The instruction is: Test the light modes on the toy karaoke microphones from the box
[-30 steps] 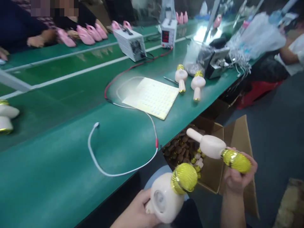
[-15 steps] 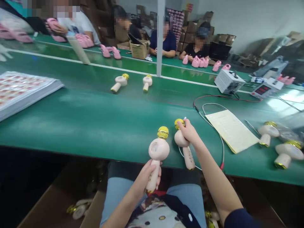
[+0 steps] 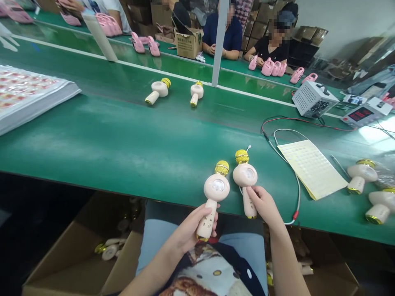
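Green antistatic workbench fills the head view, with seated co-workers and pink moulded pieces along a second bench at the far side.

You hold two items over the bench's near edge, just apart and upright. Your left hand has a pale-pink plastic karaoke microphone by its slim handle, fingers wrapped closed around it. Your right hand has a matching microphone, fingers curled on the handle just below the round bulb. Both gold mesh heads point to the far side.

Handling, judged by eye: each seems light and stiff, with a smooth shell that could slip. The handle looks like the surest hold; the mesh and the bulb's shiny round window look more delicate.

Two more microphones lie on the far bench area, and two others lie at right, past a cream sticker sheet and a white cable. A white vented power supply stands far right. Printed sheets lie stacked at left. An open cardboard box sits near, below the bench.
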`<state>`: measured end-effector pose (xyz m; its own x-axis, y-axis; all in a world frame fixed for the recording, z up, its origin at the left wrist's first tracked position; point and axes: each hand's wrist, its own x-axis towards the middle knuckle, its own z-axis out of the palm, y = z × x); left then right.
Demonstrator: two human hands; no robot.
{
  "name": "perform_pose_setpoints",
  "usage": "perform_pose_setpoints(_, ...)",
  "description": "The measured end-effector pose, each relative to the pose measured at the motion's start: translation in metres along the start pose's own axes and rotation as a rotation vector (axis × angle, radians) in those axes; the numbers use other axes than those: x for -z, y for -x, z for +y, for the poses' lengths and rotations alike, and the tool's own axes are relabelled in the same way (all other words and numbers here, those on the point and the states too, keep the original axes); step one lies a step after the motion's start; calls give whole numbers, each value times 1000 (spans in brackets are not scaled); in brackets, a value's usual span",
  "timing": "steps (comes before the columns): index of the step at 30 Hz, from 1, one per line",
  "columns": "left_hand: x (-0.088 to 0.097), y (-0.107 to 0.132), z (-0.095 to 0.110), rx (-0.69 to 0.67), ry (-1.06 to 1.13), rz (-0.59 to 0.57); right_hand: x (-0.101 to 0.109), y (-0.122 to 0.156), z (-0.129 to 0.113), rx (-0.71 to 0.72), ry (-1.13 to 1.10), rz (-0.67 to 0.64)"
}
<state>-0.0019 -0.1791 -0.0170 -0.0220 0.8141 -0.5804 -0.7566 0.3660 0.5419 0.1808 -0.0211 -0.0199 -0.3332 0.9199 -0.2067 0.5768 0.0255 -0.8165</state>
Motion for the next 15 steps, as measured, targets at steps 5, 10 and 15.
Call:
perform_pose_setpoints(5, -6, 0, -3, -77, -11, 16, -8, 14, -9, -83, -359, -34)
perform_pose_setpoints(10, 1, 3, -9, -111, 76, -73, -20, 68, -15, -243, -1147, -268)
perform_pose_setpoints(15, 4, 9, -16, -133, 42, -27, -44, 102, -13, -237, -1167, -347)
